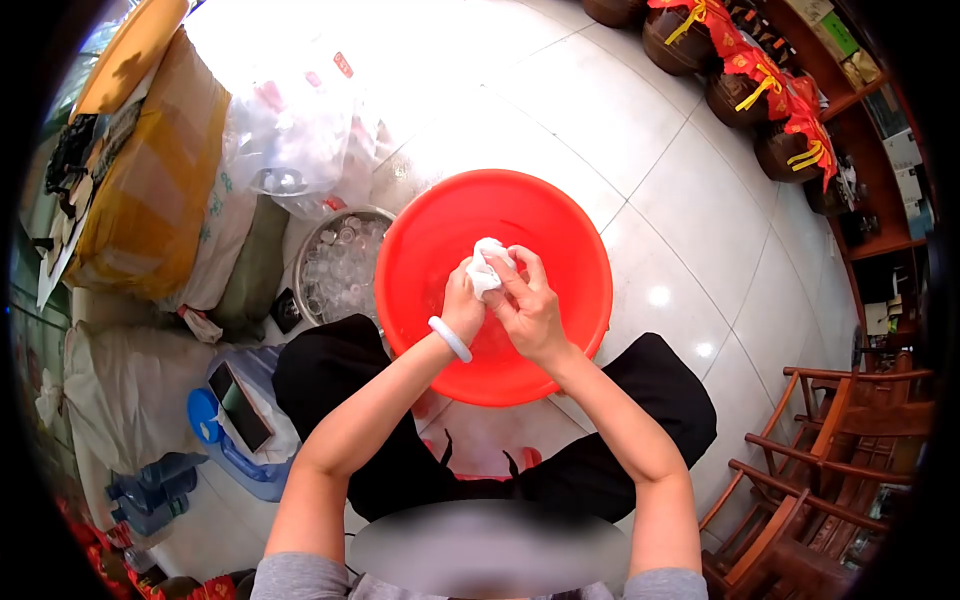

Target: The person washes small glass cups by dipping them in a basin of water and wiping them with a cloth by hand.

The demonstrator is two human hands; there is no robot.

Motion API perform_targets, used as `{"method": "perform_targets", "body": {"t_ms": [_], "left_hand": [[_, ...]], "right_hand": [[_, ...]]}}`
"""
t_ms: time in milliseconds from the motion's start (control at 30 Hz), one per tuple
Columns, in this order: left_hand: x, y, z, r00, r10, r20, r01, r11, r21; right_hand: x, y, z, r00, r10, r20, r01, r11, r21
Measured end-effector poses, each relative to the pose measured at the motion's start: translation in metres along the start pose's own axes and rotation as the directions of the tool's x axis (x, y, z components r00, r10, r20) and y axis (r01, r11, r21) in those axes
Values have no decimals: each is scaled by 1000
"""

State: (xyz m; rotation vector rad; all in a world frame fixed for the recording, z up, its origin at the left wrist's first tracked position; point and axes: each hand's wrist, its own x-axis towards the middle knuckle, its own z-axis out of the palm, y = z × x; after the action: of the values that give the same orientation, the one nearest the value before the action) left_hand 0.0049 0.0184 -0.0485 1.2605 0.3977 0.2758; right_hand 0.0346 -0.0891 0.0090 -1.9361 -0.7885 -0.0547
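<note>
A large red plastic basin [588, 225] stands on the floor between my bent legs. Over it, both hands meet on a crumpled white cloth [484, 272]. My left hand [462, 308], with a pale bangle [450, 339] at the wrist, grips the cloth from the left, its fingers partly hidden. Curled around the cloth's right side are the fingers of my right hand [532, 312]. Whether something small sits inside the cloth, I cannot tell. Left of the basin, a round metal bowl [304, 262] holds many small see-through pieces, perhaps little cups.
A bulging transparent plastic bag [295, 150] sits beyond the bowl. Taped cardboard [160, 190] and sacks [135, 390] line the left. A phone [240, 408] rests on a blue container [262, 482]. Dark jars [675, 45] and wooden chairs [800, 480] stand at right.
</note>
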Motion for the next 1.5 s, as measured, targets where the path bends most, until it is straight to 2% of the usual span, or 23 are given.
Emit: {"method": "perform_targets", "body": {"t_ms": [33, 67, 133, 200, 233, 333, 367, 467, 500, 567, 600, 700, 767, 833, 900, 967, 1033, 1067, 1133, 1233, 1333, 1433, 1500], "left_hand": [[1, -6, -2, 989, 143, 34, -146, 986, 77], [-1, -11, -7, 990, 138, 35, -140, 987, 76], [-3, 0, -10, 988, -116, 98, 103, 987, 127], [-8, 17, -2, 996, -81, 47, 66, 962, 264], [-10, 24, 0, 999, -41, -5, 39, 916, 399], [-8, 28, 3, 999, 34, -15, -23, 894, 447], [-6, 23, 3, 1000, -1, -25, 10, 921, 389], [5, -6, -5, 999, -34, -3, 34, 983, 181], [0, 16, -4, 962, -266, 61, 256, 957, 135], [-2, 23, -3, 954, -281, 101, 275, 959, 69], [-3, 28, -1, 946, -293, 138, 296, 955, -3], [-6, 45, 6, 935, -252, 250, 285, 953, -104], [-7, 41, 6, 931, -219, 292, 280, 941, -189], [-6, 39, 5, 935, -171, 311, 267, 917, -298], [-5, 47, 4, 948, -126, 293, 188, 963, -193], [-1, 44, 4, 960, 25, 279, 11, 992, -127], [0, 52, 0, 955, -30, 296, 64, 992, -105], [-1, 55, -2, 947, -85, 310, 117, 989, -88], [-3, 53, -3, 941, -130, 314, 180, 974, -136], [-4, 48, -4, 910, -208, 359, 292, 936, -198], [-6, 47, -5, 874, -259, 410, 382, 888, -254], [-7, 53, 1, 854, -250, 456, 428, 835, -344], [-8, 56, 7, 860, -253, 444, 450, 786, -424]], "right_hand": [[0, -2, -2, 999, -27, 18, 27, 999, -16], [0, -5, -4, 998, -54, 36, 55, 998, -31], [-1, 3, -3, 997, 51, 58, -48, 998, -51], [-2, 24, 5, 993, 107, 56, -103, 992, -68], [1, 34, 3, 929, 287, 232, -306, 950, 53], [3, 31, -10, 784, 340, 519, -535, 794, 288], [-2, 18, -5, 883, 323, 341, -421, 868, 265], [-8, 19, 3, 986, 145, 86, -156, 979, 134], [-7, 16, -2, 979, 155, 134, -169, 981, 97], [-2, 10, -11, 971, 168, 172, -181, 981, 63], [2, 8, -15, 943, 272, 193, -308, 933, 188], [4, 14, -14, 894, 414, 174, -448, 806, 386], [2, 29, -7, 906, 419, 56, -393, 788, 473], [5, 32, -10, 896, 434, 90, -414, 749, 518], [5, 37, -14, 871, 473, 135, -465, 703, 539], [4, 43, -15, 902, 409, 142, -419, 743, 521], [4, 54, -22, 928, 339, 155, -370, 782, 502], [5, 63, -32, 888, 207, 410, -438, 651, 620], [8, 55, -36, 793, 22, 609, -537, 497, 681], [6, 34, -33, 864, 319, 391, -495, 684, 536], [8, 30, -35, 891, 292, 347, -453, 606, 654], [7, 25, -33, 901, 413, 136, -418, 735, 534], [7, 19, -37, 971, 235, 34, -238, 962, 137]]}}
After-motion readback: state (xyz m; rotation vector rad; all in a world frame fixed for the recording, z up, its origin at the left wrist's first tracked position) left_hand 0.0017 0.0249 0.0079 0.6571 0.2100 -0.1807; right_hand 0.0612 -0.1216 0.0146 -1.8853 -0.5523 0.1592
